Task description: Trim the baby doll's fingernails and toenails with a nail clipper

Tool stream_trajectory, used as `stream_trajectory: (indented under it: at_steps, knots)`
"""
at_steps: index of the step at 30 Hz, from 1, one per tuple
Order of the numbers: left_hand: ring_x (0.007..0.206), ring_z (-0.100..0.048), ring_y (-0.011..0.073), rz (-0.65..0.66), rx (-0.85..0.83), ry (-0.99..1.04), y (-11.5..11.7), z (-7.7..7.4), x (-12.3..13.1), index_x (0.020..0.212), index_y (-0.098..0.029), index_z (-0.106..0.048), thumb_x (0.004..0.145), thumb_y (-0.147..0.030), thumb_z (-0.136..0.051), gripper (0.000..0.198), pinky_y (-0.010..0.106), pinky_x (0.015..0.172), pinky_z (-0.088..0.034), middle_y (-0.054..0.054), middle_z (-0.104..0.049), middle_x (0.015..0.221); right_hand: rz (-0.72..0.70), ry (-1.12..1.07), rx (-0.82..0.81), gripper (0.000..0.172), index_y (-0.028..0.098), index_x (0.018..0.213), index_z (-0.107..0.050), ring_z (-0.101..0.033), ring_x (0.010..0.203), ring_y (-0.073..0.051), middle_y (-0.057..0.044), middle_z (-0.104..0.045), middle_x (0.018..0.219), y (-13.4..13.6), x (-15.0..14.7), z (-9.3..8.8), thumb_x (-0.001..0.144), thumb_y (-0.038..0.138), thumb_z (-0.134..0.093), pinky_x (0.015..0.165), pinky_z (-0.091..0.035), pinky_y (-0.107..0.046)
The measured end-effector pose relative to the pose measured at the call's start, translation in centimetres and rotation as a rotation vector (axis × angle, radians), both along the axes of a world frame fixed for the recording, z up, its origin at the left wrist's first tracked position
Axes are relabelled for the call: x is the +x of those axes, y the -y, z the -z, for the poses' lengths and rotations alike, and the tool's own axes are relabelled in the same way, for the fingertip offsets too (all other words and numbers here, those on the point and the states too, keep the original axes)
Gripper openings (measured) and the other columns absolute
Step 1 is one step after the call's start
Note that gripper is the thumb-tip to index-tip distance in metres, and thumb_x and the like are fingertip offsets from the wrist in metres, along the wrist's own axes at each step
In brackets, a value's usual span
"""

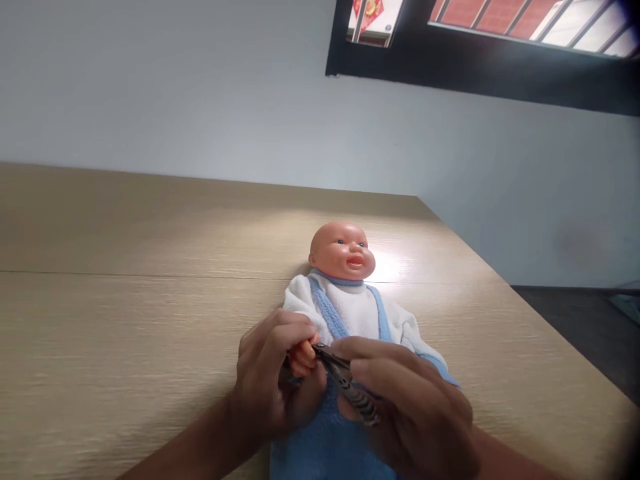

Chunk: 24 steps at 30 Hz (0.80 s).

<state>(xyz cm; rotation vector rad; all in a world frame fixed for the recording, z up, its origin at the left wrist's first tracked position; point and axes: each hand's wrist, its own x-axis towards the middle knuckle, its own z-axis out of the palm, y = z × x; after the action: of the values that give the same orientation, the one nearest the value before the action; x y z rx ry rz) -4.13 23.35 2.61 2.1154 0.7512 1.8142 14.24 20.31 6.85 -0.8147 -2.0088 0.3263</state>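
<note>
A baby doll [343, 252] in a white top and blue overalls lies face up on the wooden table. My left hand [273, 370] is closed around the doll's hand [303, 357], whose small orange fingers show between my thumb and fingers. In my right hand [415, 400] is a metal nail clipper [350, 387], pinched between thumb and fingers. Its tip meets the doll's fingers; whether the jaws close on one of them is too small to tell. The doll's lower body runs out of the bottom of the view.
The light wooden table [125, 320] has a seam across it and a right edge slanting toward me. Behind it stands a pale wall [175, 87] with a dark-framed, barred window [480, 60] at upper right. Dark floor [575, 327] shows beyond the right edge.
</note>
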Motion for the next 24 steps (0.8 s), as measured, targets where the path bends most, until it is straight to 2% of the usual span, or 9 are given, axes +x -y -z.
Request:
stream_trajectory:
  at_steps: [4, 7, 10, 13, 15, 18, 21, 24]
  knots:
    - [0.085, -0.068, 0.015, -0.089, -0.014, -0.017, 0.7, -0.3, 0.1, 0.107, -0.015, -0.059, 0.086, -0.002, -0.061, 0.025, 0.026, 0.074, -0.058, 0.006, -0.066, 0.095, 0.011, -0.38, -0.156, 0.031, 0.028, 0.132, -0.056, -0.075, 0.063, -0.014, -0.003, -0.073, 0.101, -0.4, -1.2, -0.2, 0.103, 0.031, -0.066, 0.062, -0.067, -0.027]
    - [0.089, -0.067, 0.0142, -0.107, -0.051, 0.073, 1.0, -0.5, 0.6, 0.102, -0.017, -0.057, 0.086, 0.0, -0.064, 0.024, 0.024, 0.073, -0.058, 0.004, -0.063, 0.097, 0.006, -0.53, -0.247, 0.032, 0.031, 0.133, -0.055, -0.073, 0.06, -0.011, -0.002, -0.068, 0.107, -0.3, -1.6, -0.1, 0.103, 0.034, -0.065, 0.058, -0.066, -0.027]
    - [0.084, -0.066, 0.0118, -0.088, -0.1, 0.157, 1.1, -0.8, 1.2, 0.094, -0.018, -0.056, 0.087, 0.001, -0.067, 0.023, 0.018, 0.06, -0.052, 0.001, -0.061, 0.09, -0.014, -0.484, -0.223, 0.034, 0.032, 0.133, -0.055, -0.076, 0.067, -0.012, -0.003, -0.067, 0.116, -0.1, -1.4, 0.1, 0.101, 0.026, -0.068, 0.064, -0.067, -0.029]
    - [0.084, -0.067, 0.0115, -0.074, -0.12, 0.205, 1.0, -1.0, 1.5, 0.098, -0.018, -0.057, 0.087, -0.002, -0.068, 0.022, 0.018, 0.061, -0.053, 0.002, -0.064, 0.094, -0.089, -0.418, -0.187, 0.05, 0.034, 0.138, -0.052, -0.077, 0.073, -0.013, -0.003, -0.07, 0.123, 0.0, -0.9, 0.4, 0.097, 0.01, -0.067, 0.074, -0.069, -0.031]
    - [0.086, -0.068, 0.012, -0.061, -0.124, 0.215, 0.9, -0.9, 1.5, 0.101, -0.017, -0.058, 0.086, -0.001, -0.067, 0.024, 0.02, 0.065, -0.056, 0.003, -0.066, 0.098, -0.137, -0.358, -0.163, 0.061, 0.034, 0.143, -0.049, -0.079, 0.08, -0.016, -0.001, -0.075, 0.113, -0.1, -0.4, 0.6, 0.093, 0.005, -0.067, 0.084, -0.069, -0.034]
    - [0.083, -0.069, 0.0116, -0.036, -0.118, 0.225, 0.8, -0.8, 1.4, 0.103, -0.017, -0.058, 0.086, 0.0, -0.066, 0.026, 0.02, 0.063, -0.057, 0.004, -0.066, 0.099, -0.132, -0.257, -0.125, 0.068, 0.033, 0.144, -0.05, -0.08, 0.097, -0.022, 0.0, -0.077, 0.097, -0.2, 0.1, 0.6, 0.087, 0.002, -0.069, 0.094, -0.067, -0.039]
    - [0.078, -0.067, 0.0113, -0.02, -0.113, 0.23, 0.8, -0.9, 1.4, 0.103, -0.018, -0.057, 0.086, -0.001, -0.066, 0.025, 0.02, 0.06, -0.057, 0.003, -0.066, 0.097, -0.143, -0.215, -0.082, 0.073, 0.03, 0.146, -0.049, -0.078, 0.109, -0.024, -0.003, -0.077, 0.1, -0.2, 0.3, 0.3, 0.084, -0.003, -0.065, 0.083, -0.069, -0.033]
    - [0.074, -0.066, 0.0104, -0.031, -0.109, 0.228, 0.8, -1.1, 1.5, 0.101, -0.018, -0.057, 0.087, -0.002, -0.066, 0.024, 0.019, 0.056, -0.054, 0.003, -0.065, 0.096, -0.181, -0.225, -0.058, 0.076, 0.029, 0.148, -0.047, -0.078, 0.11, -0.022, -0.002, -0.078, 0.094, -0.3, 0.1, 0.2, 0.082, -0.007, -0.062, 0.07, -0.069, -0.027]
